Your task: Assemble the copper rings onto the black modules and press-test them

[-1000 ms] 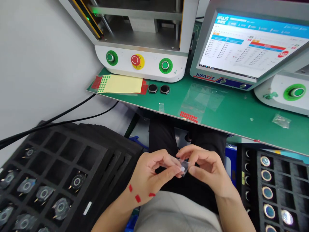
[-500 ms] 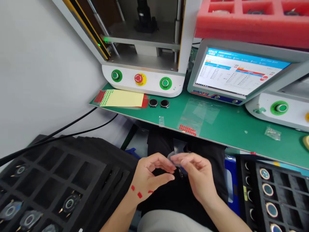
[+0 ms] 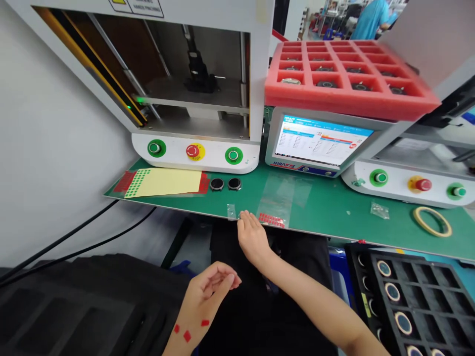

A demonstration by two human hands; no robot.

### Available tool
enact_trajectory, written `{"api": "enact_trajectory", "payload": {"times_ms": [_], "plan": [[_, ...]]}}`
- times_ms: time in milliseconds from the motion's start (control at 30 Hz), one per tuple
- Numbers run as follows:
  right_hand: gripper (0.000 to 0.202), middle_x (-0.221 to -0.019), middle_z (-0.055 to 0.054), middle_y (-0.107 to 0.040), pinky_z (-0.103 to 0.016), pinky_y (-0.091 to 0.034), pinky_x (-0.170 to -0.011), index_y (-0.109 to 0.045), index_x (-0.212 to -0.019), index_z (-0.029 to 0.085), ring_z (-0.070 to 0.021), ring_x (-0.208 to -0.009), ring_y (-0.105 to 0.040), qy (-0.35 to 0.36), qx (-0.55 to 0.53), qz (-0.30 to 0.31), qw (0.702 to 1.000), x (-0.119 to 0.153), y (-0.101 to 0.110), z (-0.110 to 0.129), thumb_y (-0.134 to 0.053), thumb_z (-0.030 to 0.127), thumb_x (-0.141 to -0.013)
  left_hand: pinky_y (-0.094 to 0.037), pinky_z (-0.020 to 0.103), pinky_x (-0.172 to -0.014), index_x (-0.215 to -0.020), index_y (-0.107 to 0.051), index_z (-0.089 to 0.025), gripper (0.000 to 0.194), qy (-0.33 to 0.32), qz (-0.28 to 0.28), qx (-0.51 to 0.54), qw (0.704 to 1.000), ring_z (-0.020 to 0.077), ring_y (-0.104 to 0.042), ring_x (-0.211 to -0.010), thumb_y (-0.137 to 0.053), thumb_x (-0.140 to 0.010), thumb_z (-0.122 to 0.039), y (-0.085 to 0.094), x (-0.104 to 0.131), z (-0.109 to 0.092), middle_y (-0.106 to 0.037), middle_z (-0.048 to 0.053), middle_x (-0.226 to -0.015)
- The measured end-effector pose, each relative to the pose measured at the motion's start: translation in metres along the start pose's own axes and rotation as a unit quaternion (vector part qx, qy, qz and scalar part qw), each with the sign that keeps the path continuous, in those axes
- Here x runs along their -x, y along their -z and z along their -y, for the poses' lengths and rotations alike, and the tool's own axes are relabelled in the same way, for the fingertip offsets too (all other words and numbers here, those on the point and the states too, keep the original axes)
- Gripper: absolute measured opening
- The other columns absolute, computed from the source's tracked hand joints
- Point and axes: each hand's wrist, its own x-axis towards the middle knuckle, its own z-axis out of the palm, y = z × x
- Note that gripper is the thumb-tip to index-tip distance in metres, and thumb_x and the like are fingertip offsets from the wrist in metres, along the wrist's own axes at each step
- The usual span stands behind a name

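Observation:
My right hand (image 3: 254,238) reaches to the front edge of the green bench (image 3: 319,207), its fingers pressed together and bent downward. Whatever lies under those fingertips is hidden. Just left of them is a small clear plastic piece (image 3: 231,211), and to their right a strip of red stickers (image 3: 271,220) on a clear sheet. Over my lap, my left hand (image 3: 206,294) is curled, thumb drawn against the fingers; its contents, if any, do not show. Red stickers (image 3: 187,336) are stuck near that wrist. Two round watch cases (image 3: 234,184) lie farther back.
Behind stands a press machine (image 3: 196,153) with buttons, beside a screen (image 3: 319,141) under a red foam tray (image 3: 345,101). A yellow sheet (image 3: 166,182) lies left, a tape roll (image 3: 432,221) right. Black foam trays (image 3: 415,296) flank me. A person in blue (image 3: 371,20) is far behind.
My hands have parted: the right moved forward to the bench edge, the left shifted slightly left and down. The clear film between them no longer shows. The view has tilted up.

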Motion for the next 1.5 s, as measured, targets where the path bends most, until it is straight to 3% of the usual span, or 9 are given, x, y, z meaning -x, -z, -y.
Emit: {"api": "enact_trajectory", "payload": {"times_ms": [200, 467, 667, 733, 833, 933, 1000, 1167, 1500], "plan": [[0.043, -0.141, -0.030, -0.048, -0.050, -0.043, -0.113, -0.050, -0.135, -0.006, -0.0361, -0.136, -0.045, 0.019, 0.018, 0.030, 0.999, 0.022, -0.011, 0.004, -0.039, 0.003, -0.094, -0.057, 0.028, -0.073, -0.072, -0.068, -0.017, 0.025, -0.001, 0.005, -0.022, 1.000, 0.0187, -0.067, -0.071, -0.072, -0.078, -0.041, -0.009, -0.002, -0.005, -0.070, 0.004, -0.070], [0.048, -0.147, -0.024, -0.045, -0.045, -0.043, -0.113, -0.050, -0.137, 0.000, -0.0317, -0.140, -0.040, 0.024, -0.049, -0.021, 0.998, 0.028, -0.011, -0.005, -0.044, 0.001, -0.090, -0.059, 0.031, -0.076, -0.074, -0.070, -0.017, 0.029, -0.032, 0.004, -0.068, 0.997, 0.0213, -0.071, -0.073, -0.073, -0.076, -0.046, -0.012, 0.003, -0.005, -0.073, 0.007, -0.073], [0.024, -0.128, -0.019, -0.064, -0.052, -0.047, -0.107, -0.067, -0.108, 0.012, -0.0295, -0.127, -0.056, -0.016, -0.230, -0.112, 0.967, 0.053, 0.060, 0.003, -0.049, 0.015, -0.092, -0.057, 0.028, -0.073, -0.077, -0.069, -0.016, 0.033, -0.112, -0.126, -0.106, 0.980, 0.0191, -0.071, -0.073, -0.056, -0.090, -0.042, -0.018, 0.020, -0.027, -0.074, 0.006, -0.074], [0.016, -0.102, -0.014, -0.073, -0.042, -0.058, -0.091, -0.065, -0.094, 0.015, -0.0231, -0.100, -0.070, -0.053, -0.289, -0.118, 0.949, 0.066, 0.091, 0.012, -0.049, 0.018, -0.095, -0.055, 0.026, -0.069, -0.071, -0.069, -0.016, 0.037, -0.154, -0.163, -0.180, 0.958, 0.0172, -0.070, -0.068, -0.051, -0.094, -0.038, -0.019, 0.022, -0.032, -0.073, 0.005, -0.070], [0.012, -0.073, -0.002, -0.069, -0.024, -0.058, -0.061, -0.064, -0.082, 0.018, -0.0132, -0.065, -0.068, -0.101, -0.430, -0.074, 0.894, 0.077, 0.127, 0.027, -0.058, 0.017, -0.091, -0.047, 0.024, -0.057, -0.052, -0.062, -0.018, 0.051, -0.211, -0.198, -0.285, 0.914, 0.0124, -0.062, -0.049, -0.044, -0.097, -0.035, -0.022, 0.021, -0.034, -0.066, 0.001, -0.052], [0.005, -0.075, -0.002, -0.071, -0.022, -0.057, -0.062, -0.069, -0.086, 0.018, -0.0123, -0.066, -0.067, -0.125, -0.557, -0.034, 0.820, 0.079, 0.140, 0.037, -0.065, 0.015, -0.085, -0.038, 0.023, -0.050, -0.043, -0.051, -0.018, 0.058, -0.279, -0.208, -0.344, 0.872, 0.0088, -0.052, -0.039, -0.041, -0.099, -0.030, -0.028, 0.021, -0.033, -0.055, -0.001, -0.041], [0.010, -0.078, -0.002, -0.073, -0.022, -0.058, -0.065, -0.071, -0.090, 0.019, -0.0125, -0.068, -0.068, -0.122, -0.579, -0.026, 0.806, 0.079, 0.140, 0.039, -0.067, 0.014, -0.082, -0.033, 0.024, -0.047, -0.042, -0.044, -0.018, 0.058, -0.310, -0.212, -0.369, 0.850, 0.0078, -0.046, -0.037, -0.041, -0.099, -0.029, -0.032, 0.021, -0.033, -0.048, -0.002, -0.039], [0.011, -0.079, -0.003, -0.075, -0.024, -0.057, -0.065, -0.073, -0.088, 0.020, -0.0137, -0.069, -0.069, -0.122, -0.566, -0.043, 0.815, 0.080, 0.134, 0.042, -0.070, 0.011, -0.081, -0.027, 0.027, -0.047, -0.043, -0.036, -0.018, 0.056, -0.341, -0.212, -0.391, 0.828, 0.0079, -0.037, -0.038, -0.044, -0.097, -0.028, -0.035, 0.018, -0.033, -0.039, -0.003, -0.040], [0.014, -0.075, 0.000, -0.073, -0.026, -0.055, -0.063, -0.071, -0.082, 0.022, -0.0148, -0.067, -0.069, -0.089, -0.545, -0.056, 0.832, 0.086, 0.137, 0.035, -0.070, 0.008, -0.082, -0.030, 0.027, -0.051, -0.048, -0.040, -0.019, 0.054, -0.347, -0.200, -0.446, 0.800, 0.0098, -0.044, -0.044, -0.039, -0.100, -0.031, -0.042, 0.020, -0.032, -0.048, -0.001, -0.044]]}}
